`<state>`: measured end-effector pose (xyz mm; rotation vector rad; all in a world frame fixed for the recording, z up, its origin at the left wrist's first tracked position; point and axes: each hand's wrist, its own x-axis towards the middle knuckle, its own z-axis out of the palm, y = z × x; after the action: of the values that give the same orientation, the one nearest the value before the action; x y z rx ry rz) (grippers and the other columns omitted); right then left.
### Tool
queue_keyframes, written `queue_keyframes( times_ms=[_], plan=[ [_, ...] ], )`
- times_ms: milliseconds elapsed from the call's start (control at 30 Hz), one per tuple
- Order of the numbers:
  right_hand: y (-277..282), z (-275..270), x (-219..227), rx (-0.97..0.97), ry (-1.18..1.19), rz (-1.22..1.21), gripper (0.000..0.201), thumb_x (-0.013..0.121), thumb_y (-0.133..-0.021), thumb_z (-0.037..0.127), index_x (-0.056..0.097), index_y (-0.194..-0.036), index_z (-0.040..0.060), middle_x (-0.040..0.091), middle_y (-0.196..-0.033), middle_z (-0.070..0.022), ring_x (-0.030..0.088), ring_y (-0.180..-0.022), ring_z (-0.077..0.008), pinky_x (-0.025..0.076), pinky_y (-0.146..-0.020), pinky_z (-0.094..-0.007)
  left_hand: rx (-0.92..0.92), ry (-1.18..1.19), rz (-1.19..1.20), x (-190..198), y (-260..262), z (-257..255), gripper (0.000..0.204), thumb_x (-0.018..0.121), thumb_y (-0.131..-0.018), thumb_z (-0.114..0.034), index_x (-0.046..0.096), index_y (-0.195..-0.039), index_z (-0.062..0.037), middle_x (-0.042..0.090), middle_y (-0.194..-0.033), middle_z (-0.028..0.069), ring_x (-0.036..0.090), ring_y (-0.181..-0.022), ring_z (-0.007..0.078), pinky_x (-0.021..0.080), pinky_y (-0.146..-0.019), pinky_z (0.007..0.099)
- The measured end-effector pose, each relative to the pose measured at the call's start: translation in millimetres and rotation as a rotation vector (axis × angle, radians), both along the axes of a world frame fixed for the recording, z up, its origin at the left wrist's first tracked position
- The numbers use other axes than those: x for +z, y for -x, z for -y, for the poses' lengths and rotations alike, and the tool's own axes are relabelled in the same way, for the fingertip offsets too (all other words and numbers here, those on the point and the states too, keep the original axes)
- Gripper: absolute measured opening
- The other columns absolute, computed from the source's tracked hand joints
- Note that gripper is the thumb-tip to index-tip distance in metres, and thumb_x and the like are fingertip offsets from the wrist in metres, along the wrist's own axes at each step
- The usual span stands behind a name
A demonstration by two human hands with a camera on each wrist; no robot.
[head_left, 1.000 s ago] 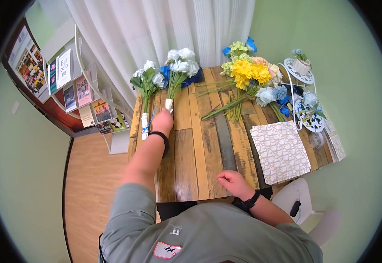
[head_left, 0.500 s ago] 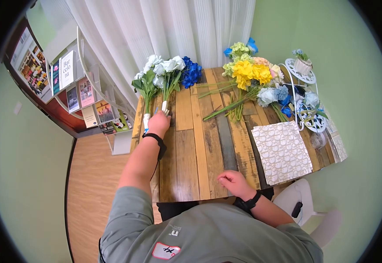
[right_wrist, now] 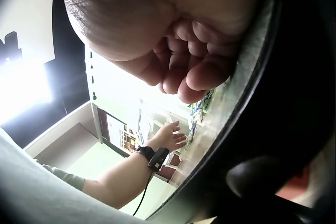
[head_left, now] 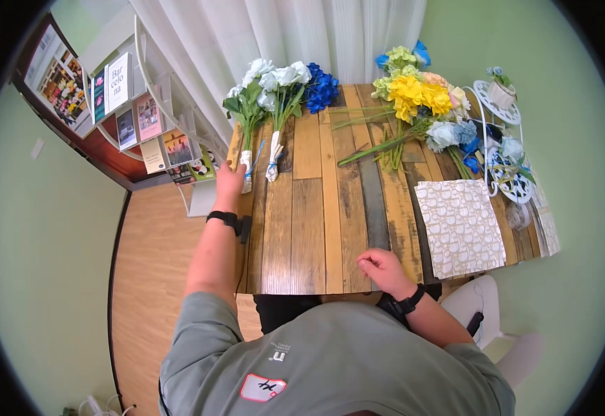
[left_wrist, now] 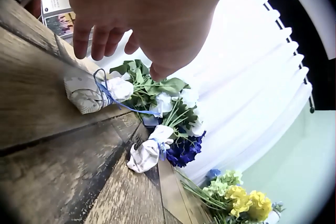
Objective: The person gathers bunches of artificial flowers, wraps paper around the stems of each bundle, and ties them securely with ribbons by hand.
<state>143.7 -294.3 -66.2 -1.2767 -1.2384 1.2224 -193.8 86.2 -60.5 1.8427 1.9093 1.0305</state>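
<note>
My left hand (head_left: 229, 183) is beside the left bouquet of white flowers (head_left: 250, 111), close to its white-wrapped stem end (head_left: 247, 173). In the left wrist view its fingers (left_wrist: 98, 45) are spread and relaxed above that wrapped end, which has a blue ribbon (left_wrist: 107, 91) tied round it. A second white bouquet (head_left: 283, 104) lies just to the right, its stems also wrapped in white and tied with blue. My right hand (head_left: 384, 269) rests at the table's front edge with loosely curled fingers, holding nothing.
Dark blue flowers (head_left: 322, 88) lie behind the bouquets on the wooden table (head_left: 302, 229). Yellow flowers (head_left: 413, 97) and loose green stems are at the back right, near a white metal stand (head_left: 486, 149). Patterned paper sheets (head_left: 460, 225) lie front right. A brochure rack (head_left: 157, 104) stands left.
My left hand has let go of the second bouquet, which now lies beside the first, and moved left to the first bouquet's wrapped end. The right hand stays at the table's front edge.
</note>
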Motion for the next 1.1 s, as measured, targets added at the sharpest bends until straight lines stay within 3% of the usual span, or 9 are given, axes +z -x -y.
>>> queue_keyframes(
  times_ms=[100, 233, 300, 400, 567, 833, 900, 1033, 1100],
  plan=[
    [0.8, 0.5, -1.6, -0.054, -0.058, 0.081, 0.013, 0.064, -0.096, 0.01, 0.069, -0.101, -0.0013, 0.067, -0.085, -0.0068, 0.064, -0.076, -0.014, 0.052, -0.069, -0.0291, -0.058, -0.253, 0.159, -36.0, 5.9, -1.4, 0.052, 0.073, -0.085, -0.029, 0.062, -0.124, 0.0033, 0.067, -0.113, 0.0241, 0.064, -0.105, 0.0353, 0.051, -0.092, 0.0426],
    [-2.4, 0.1, -7.6, -0.136, -0.103, 0.144, 0.014, 0.065, -0.094, 0.012, 0.07, -0.101, 0.0003, 0.07, -0.088, -0.0101, 0.066, -0.079, -0.0183, 0.052, -0.071, -0.0314, -0.265, 0.056, 0.42, 21.7, -52.9, 107.1, 0.027, 0.069, -0.092, -0.019, 0.064, -0.111, 0.0, 0.066, -0.095, 0.0049, 0.06, -0.084, 0.015, 0.049, -0.077, 0.0299],
    [-1.2, -0.4, -0.9, -0.06, -0.13, 0.172, 0.015, 0.065, -0.094, 0.014, 0.07, -0.101, 0.0013, 0.071, -0.091, -0.0118, 0.067, -0.081, -0.0206, 0.053, -0.073, -0.0322, -0.486, 0.325, 0.696, 8.1, -66.6, 145.7, 0.019, 0.067, -0.094, -0.015, 0.065, -0.108, -0.0014, 0.065, -0.095, 0.0006, 0.059, -0.086, 0.0107, 0.05, -0.077, 0.0273],
    [-0.3, 0.6, 5.1, -0.055, -0.218, 0.224, 0.017, 0.065, -0.095, 0.015, 0.07, -0.101, 0.0007, 0.071, -0.09, -0.0119, 0.068, -0.082, -0.0205, 0.053, -0.073, -0.0322, -0.59, 0.3, 0.454, -25.9, -77.7, 184.6, 0.017, 0.068, -0.092, -0.012, 0.067, -0.104, -0.0016, 0.066, -0.096, 0.0032, 0.062, -0.088, 0.0131, 0.05, -0.082, 0.0275],
    [0.3, 3.4, -1.5, -0.061, -0.241, 0.159, 0.019, 0.065, -0.095, 0.018, 0.069, -0.098, -0.0002, 0.069, -0.084, -0.0115, 0.065, -0.075, -0.0175, 0.052, -0.07, -0.0318, -0.713, -0.043, 0.128, -17.4, -90.3, 206.8, 0.016, 0.069, -0.085, -0.008, 0.068, -0.1, -0.0014, 0.066, -0.096, 0.0094, 0.065, -0.087, 0.0212, 0.052, -0.081, 0.0313],
    [-14.7, 14.8, 3.1, -0.055, -0.178, 0.024, 0.023, 0.069, -0.094, 0.023, 0.068, -0.089, 0.0007, 0.061, -0.068, -0.0106, 0.054, -0.063, -0.0142, 0.045, -0.061, -0.0329, -0.538, 0.309, 0.139, -16.2, -121.6, 194.0, 0.021, 0.07, -0.087, -0.013, 0.07, -0.103, 0.0001, 0.069, -0.097, 0.0119, 0.067, -0.088, 0.0217, 0.053, -0.081, 0.0317],
    [-25.5, 26.8, 16.2, -0.02, -0.104, 0.125, 0.028, 0.066, -0.097, 0.028, 0.066, -0.086, 0.002, 0.06, -0.069, -0.0106, 0.052, -0.062, -0.013, 0.044, -0.059, -0.0323, -0.616, 0.293, 0.143, -14.1, -142.8, 183.0, 0.027, 0.07, -0.087, -0.017, 0.069, -0.108, 0.0006, 0.071, -0.098, 0.0126, 0.068, -0.09, 0.0221, 0.054, -0.082, 0.033],
    [-42.0, 27.8, -19.3, 0.016, -0.293, 0.003, 0.033, 0.06, -0.101, 0.032, 0.065, -0.087, 0.0026, 0.059, -0.069, -0.0059, 0.052, -0.063, -0.0116, 0.043, -0.058, -0.032, -0.668, 0.068, -0.111, 25.0, -209.3, 165.0, 0.038, 0.072, -0.085, -0.022, 0.067, -0.116, 0.0005, 0.069, -0.11, 0.0205, 0.066, -0.106, 0.0345, 0.052, -0.093, 0.04],
    [-51.3, 30.2, -10.0, 0.149, -0.117, -0.303, 0.039, 0.049, -0.106, 0.034, 0.062, -0.087, 0.003, 0.05, -0.066, 0.002, 0.049, -0.065, -0.0067, 0.041, -0.062, -0.0231, -0.683, -0.084, -0.222, 34.3, -245.1, 143.2, 0.042, 0.071, -0.084, -0.022, 0.065, -0.119, 0.001, 0.066, -0.117, 0.0245, 0.061, -0.112, 0.0417, 0.05, -0.098, 0.0436]
  ],
)
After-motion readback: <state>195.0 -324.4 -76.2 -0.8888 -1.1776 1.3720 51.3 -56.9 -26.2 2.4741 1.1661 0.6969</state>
